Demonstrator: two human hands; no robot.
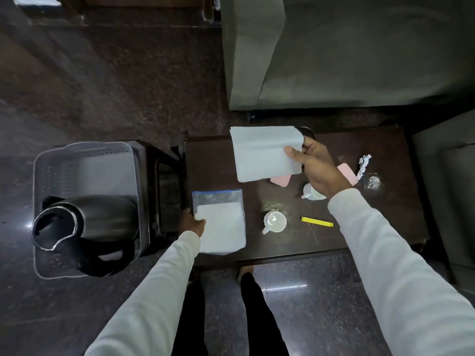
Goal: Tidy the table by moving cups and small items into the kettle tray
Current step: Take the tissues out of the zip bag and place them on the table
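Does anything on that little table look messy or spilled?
Yes. A whitish powdery smudge marks the dark table at its far right, beside a crumpled paper scrap. A fainter dusty patch surrounds the nearer white cup.

The person wore long pale grey sleeves [159,286] reaching both wrists, black trousers [259,314] below, and no gloves; one foot [245,272] looked bare.

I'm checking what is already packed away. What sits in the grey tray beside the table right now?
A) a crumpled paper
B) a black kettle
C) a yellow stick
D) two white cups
B: the black kettle sits in the grey tray; both white cups are on the table.
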